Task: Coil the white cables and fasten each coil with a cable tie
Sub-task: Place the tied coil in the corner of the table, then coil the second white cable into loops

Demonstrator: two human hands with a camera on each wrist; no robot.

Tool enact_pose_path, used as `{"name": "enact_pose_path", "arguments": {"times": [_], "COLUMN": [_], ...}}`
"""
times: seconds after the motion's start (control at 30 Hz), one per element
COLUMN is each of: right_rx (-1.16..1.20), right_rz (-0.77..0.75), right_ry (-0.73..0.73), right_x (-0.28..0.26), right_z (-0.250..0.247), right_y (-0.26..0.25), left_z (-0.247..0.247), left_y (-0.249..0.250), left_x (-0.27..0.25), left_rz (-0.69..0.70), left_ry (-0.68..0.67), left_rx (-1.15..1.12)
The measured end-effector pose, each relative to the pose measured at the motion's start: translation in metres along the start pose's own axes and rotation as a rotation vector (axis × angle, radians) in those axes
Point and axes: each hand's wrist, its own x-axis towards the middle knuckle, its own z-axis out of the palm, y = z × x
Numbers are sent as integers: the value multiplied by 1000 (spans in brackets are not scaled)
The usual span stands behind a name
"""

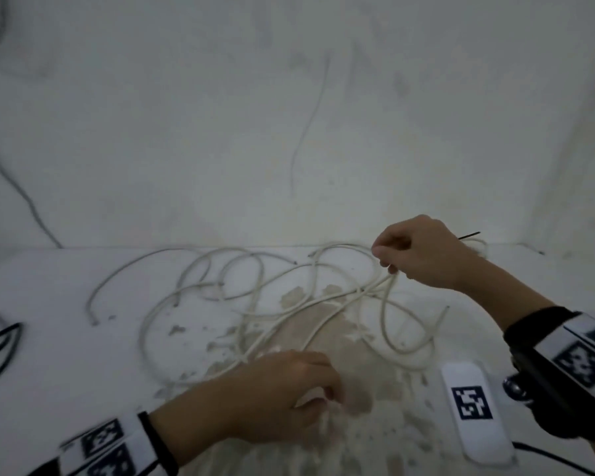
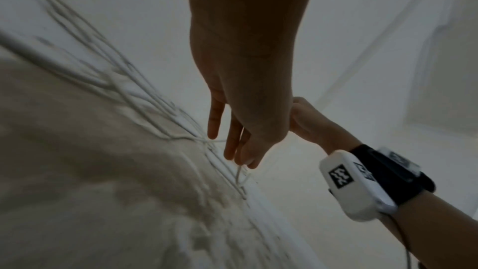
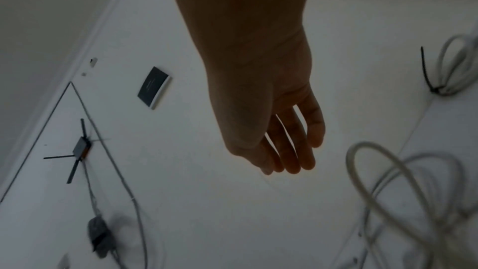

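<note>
The white cables (image 1: 289, 304) lie loose and tangled across the middle of the head view, on a white tabletop (image 1: 83, 355) whose paint is worn to a brownish patch in the lower centre. Their loops run from left of centre to right of centre, with several free ends showing.

At the right end of the tangle, the right hand (image 1: 423, 252) is raised over the strands, its fingertips (image 1: 380, 255) curled together and pinching a cable where several strands meet; this grip is closed on the cable. In the right wrist view the fingers look straighter and the pinch itself is hidden.

At the lower centre, the left hand (image 1: 282, 389) sits at the near edge of the tangle, blurred. In the left wrist view its fingertips (image 2: 245, 156) come together on a thin white strand that hangs just below them, so it holds a cable end.

In the right wrist view's upper right, a finished coil (image 3: 455, 64) lies apart, bound by a black cable tie (image 3: 426, 73). A white marker tag (image 1: 473, 410) lies at lower right in the head view.
</note>
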Motion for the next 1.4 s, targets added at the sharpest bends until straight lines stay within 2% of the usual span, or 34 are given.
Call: {"name": "enact_pose_path", "arguments": {"times": [0.13, 0.2, 0.3, 0.37, 0.47, 0.57, 0.63, 0.73, 0.9, 1.0, 1.07, 1.2, 1.3, 1.4], "right_rx": [44, 34, -29, -28, -71, -167, -230, -191, -144, -34, 79, 322, 539, 659], "right_rz": [-40, -73, -125, -161, -197, -214, -272, -357, -412, -312, -246, -258, -306, -367], "right_ry": [-120, -181, -278, -320, -424, -444, -404, -278, 149, 322, 389, 459, 413, 351], "right_x": [-14, -19, -27, -32, -37, -33, -29, -19, 3, 13, 17, 15, 6, -2], "right_z": [46, 75, 124, 156, 194, 209, 205, 179, 116, 83, 64, 29, 6, -9], "right_y": [-45, -61, -77, -82, -89, -91, -95, -107, -109, -113, -117, -138, -166, -190], "left_z": [-3, -3, -2, -2, -4, -7, -11, -25, -58, -80, -91, -110, -123, -135], "left_y": [-20, -41, -74, -85, -90, -92, -93, -95, -102, -87, -73, -45, -22, 0], "left_x": [-65, -91, -113, -117, -116, -115, -118, -124, -127, -109, -93, -62, -42, -29], "left_rz": [-231, -338, -472, -572, -615, -601, -544, -514, -417, -375, -354, -286, -272, -202], "left_ry": [35, 95, 251, 243, 181, 213, 278, 487, 683, 761, 759, 789, 855, 915], "left_rx": [87, 160, 224, 284, 423, 479, 435, 208, 119, -4, -114, -384, -606, -845]}}
